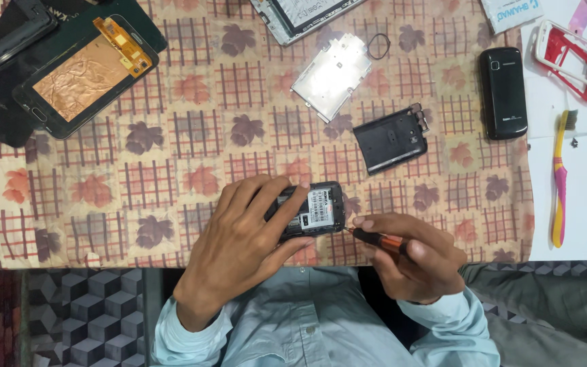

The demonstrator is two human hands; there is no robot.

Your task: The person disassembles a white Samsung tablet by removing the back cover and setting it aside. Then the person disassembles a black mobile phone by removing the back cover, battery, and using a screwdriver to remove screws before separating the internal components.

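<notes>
Head view: left hand (239, 245) has its grip closed around an opened black phone (309, 211) on the tabletop (171, 183); right hand (412, 261) pinches an orange screwdriver (378, 239), tip touching the phone's edge.

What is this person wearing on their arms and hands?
Both hands are bare: the left hand and right hand show no gloves, rings or watch. Pale blue shirt sleeves with buttoned-style cuffs reach the wrists.
</notes>
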